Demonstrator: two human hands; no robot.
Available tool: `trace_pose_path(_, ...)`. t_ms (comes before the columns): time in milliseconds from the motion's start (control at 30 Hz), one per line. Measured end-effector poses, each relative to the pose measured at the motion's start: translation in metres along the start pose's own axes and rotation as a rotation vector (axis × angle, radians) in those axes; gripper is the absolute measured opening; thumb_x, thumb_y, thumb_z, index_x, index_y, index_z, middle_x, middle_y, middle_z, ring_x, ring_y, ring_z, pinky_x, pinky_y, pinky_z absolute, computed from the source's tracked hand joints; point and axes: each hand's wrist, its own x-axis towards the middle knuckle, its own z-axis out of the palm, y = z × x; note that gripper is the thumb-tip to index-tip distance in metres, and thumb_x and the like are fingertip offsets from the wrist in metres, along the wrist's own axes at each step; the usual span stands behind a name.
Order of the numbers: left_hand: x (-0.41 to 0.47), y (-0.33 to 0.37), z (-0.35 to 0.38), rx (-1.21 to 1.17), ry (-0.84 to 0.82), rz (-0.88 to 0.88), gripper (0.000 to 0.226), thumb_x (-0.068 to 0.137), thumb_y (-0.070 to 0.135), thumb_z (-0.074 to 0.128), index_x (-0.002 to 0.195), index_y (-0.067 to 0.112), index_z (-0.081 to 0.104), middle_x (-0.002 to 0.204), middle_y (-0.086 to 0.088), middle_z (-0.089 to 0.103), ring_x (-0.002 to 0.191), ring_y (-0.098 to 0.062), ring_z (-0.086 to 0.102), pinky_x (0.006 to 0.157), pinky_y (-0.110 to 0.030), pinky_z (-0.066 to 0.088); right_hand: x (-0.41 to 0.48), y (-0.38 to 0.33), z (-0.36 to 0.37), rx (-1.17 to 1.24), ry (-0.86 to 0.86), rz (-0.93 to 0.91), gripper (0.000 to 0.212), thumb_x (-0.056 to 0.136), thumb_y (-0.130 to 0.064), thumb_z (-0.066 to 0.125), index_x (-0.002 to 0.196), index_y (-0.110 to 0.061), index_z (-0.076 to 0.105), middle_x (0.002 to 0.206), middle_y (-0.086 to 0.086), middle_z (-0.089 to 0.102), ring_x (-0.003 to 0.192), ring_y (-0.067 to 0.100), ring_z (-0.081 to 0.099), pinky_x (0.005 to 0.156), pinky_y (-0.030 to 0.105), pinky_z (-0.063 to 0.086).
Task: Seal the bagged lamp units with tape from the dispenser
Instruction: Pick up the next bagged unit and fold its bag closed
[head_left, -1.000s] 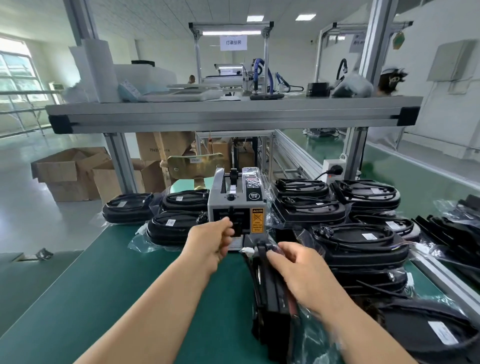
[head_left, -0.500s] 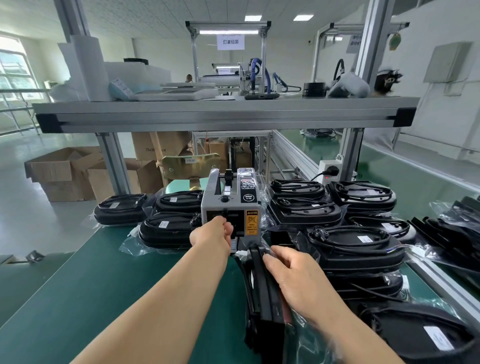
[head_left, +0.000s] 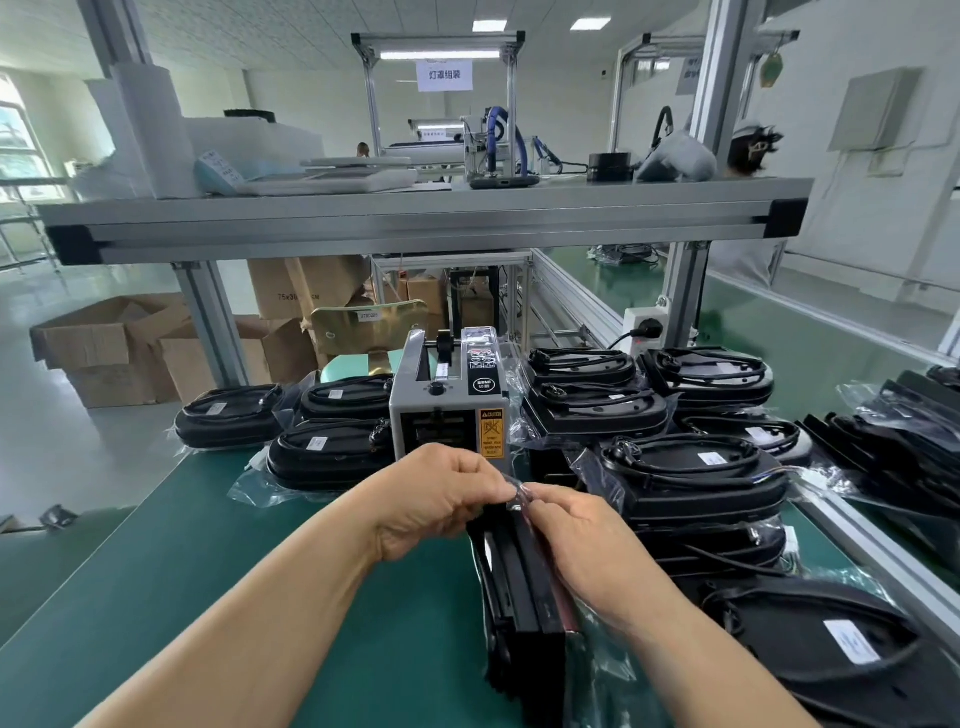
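A black lamp unit (head_left: 524, 597) in a clear bag stands on edge on the green table (head_left: 208, 571), right in front of me. My left hand (head_left: 441, 499) and my right hand (head_left: 576, 535) meet at its top end. Both pinch a clear strip of tape (head_left: 517, 491) and the bag's folded plastic there. The grey tape dispenser (head_left: 449, 410) stands just behind my hands, with a yellow caution label on its front.
Bagged black lamp units are stacked left (head_left: 322, 452) and right (head_left: 691, 473) of the dispenser and along the right edge (head_left: 831, 644). An aluminium shelf (head_left: 415, 218) spans overhead. Cardboard boxes (head_left: 114, 343) sit on the floor at left.
My left hand drew back from the dispenser's mouth with a strip of tape and came to the bag's top, where it now meets my right hand.
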Motion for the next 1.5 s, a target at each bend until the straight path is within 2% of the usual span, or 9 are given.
trace_pose_path(200, 0.004, 0.003, -0.002, 0.111, 0.067, -0.005, 0.014, 0.086, 0.010, 0.071, 0.073, 0.012, 0.065, 0.051, 0.005, 0.048, 0.046, -0.007, 0.037, 0.047, -0.019, 0.028, -0.002, -0.001, 0.000, 0.002, 0.003, 0.024, 0.027, 0.100, -0.032, 0.049, 0.109, -0.040, 0.073, 0.097, -0.018, 0.075, 0.096, -0.002, 0.066, 0.092, 0.026, 0.051)
trace_pose_path(367, 0.003, -0.003, 0.003, 0.022, 0.120, -0.004, 0.011, 0.086, 0.011, 0.071, 0.075, 0.011, 0.068, 0.050, 0.006, 0.045, 0.046, -0.007, 0.034, 0.049, -0.021, 0.027, 0.000, 0.002, 0.000, -0.024, -0.003, -0.004, 0.028, 0.102, -0.031, 0.047, 0.112, -0.037, 0.073, 0.096, -0.019, 0.073, 0.089, -0.009, 0.064, 0.071, 0.005, 0.044)
trace_pose_path(567, 0.004, -0.007, 0.006, -0.040, 0.150, -0.005, 0.023, 0.084, 0.012, 0.073, 0.063, 0.017, 0.068, 0.049, 0.006, 0.043, 0.045, -0.007, 0.033, 0.046, -0.019, 0.028, 0.002, 0.005, 0.001, 0.001, 0.000, -0.016, 0.025, 0.102, -0.032, 0.049, 0.112, -0.038, 0.071, 0.092, -0.019, 0.073, 0.084, -0.014, 0.062, 0.062, 0.001, 0.041)
trace_pose_path(800, 0.006, -0.011, 0.011, -0.031, 0.237, 0.024, 0.029, 0.082, 0.011, 0.074, 0.055, 0.019, 0.068, 0.052, 0.005, 0.052, 0.048, -0.008, 0.037, 0.051, -0.022, 0.030, 0.000, 0.005, 0.002, 0.049, -0.005, -0.022, 0.023, 0.101, -0.033, 0.051, 0.101, -0.040, 0.072, 0.086, -0.028, 0.072, 0.081, -0.013, 0.064, 0.059, 0.001, 0.041)
trace_pose_path(967, 0.006, -0.013, 0.014, -0.057, 0.269, 0.049, 0.024, 0.079, 0.009, 0.074, 0.058, 0.017, 0.066, 0.053, 0.005, 0.057, 0.045, -0.004, 0.044, 0.045, -0.016, 0.037, 0.000, 0.004, 0.002, 0.046, 0.008, -0.027, 0.023, 0.101, -0.033, 0.051, 0.105, -0.039, 0.073, 0.085, -0.023, 0.073, 0.081, -0.015, 0.063, 0.059, 0.000, 0.040)
trace_pose_path(1133, 0.006, -0.013, 0.016, -0.060, 0.288, 0.061, 0.028, 0.078, 0.008, 0.075, 0.054, 0.019, 0.065, 0.056, 0.004, 0.060, 0.044, -0.001, 0.050, 0.044, -0.012, 0.039, -0.001, 0.003, 0.002, 0.076, -0.003, -0.027, 0.024, 0.101, -0.031, 0.051, 0.100, -0.039, 0.073, 0.085, -0.029, 0.071, 0.078, -0.012, 0.065, 0.057, 0.002, 0.041)
trace_pose_path(1233, 0.006, -0.016, 0.017, -0.020, 0.310, 0.074, 0.028, 0.078, 0.012, 0.076, 0.054, 0.020, 0.064, 0.058, 0.005, 0.059, 0.049, -0.002, 0.051, 0.048, -0.013, 0.041, -0.002, 0.003, 0.002, 0.086, -0.001, -0.031, 0.024, 0.101, -0.032, 0.051, 0.096, -0.042, 0.072, 0.085, -0.027, 0.072, 0.078, -0.010, 0.066, 0.057, 0.002, 0.042)
trace_pose_path(1400, 0.007, -0.022, 0.019, 0.060, 0.340, 0.115, 0.025, 0.079, 0.021, 0.076, 0.058, 0.023, 0.063, 0.060, 0.006, 0.057, 0.059, -0.011, 0.047, 0.058, -0.028, 0.041, -0.002, 0.002, 0.001, 0.084, -0.006, -0.033, 0.025, 0.101, -0.031, 0.050, 0.095, -0.039, 0.073, 0.085, -0.019, 0.074, 0.078, -0.006, 0.067, 0.057, 0.004, 0.043)
trace_pose_path(1500, 0.007, -0.025, 0.018, 0.059, 0.344, 0.138, 0.026, 0.082, 0.023, 0.077, 0.058, 0.026, 0.066, 0.059, 0.013, 0.060, 0.056, -0.003, 0.051, 0.059, -0.022, 0.043, -0.002, 0.002, 0.000, 0.084, -0.010, -0.041, 0.024, 0.101, -0.032, 0.050, 0.103, -0.033, 0.074, 0.088, -0.014, 0.076, 0.081, -0.003, 0.067, 0.061, 0.005, 0.045)
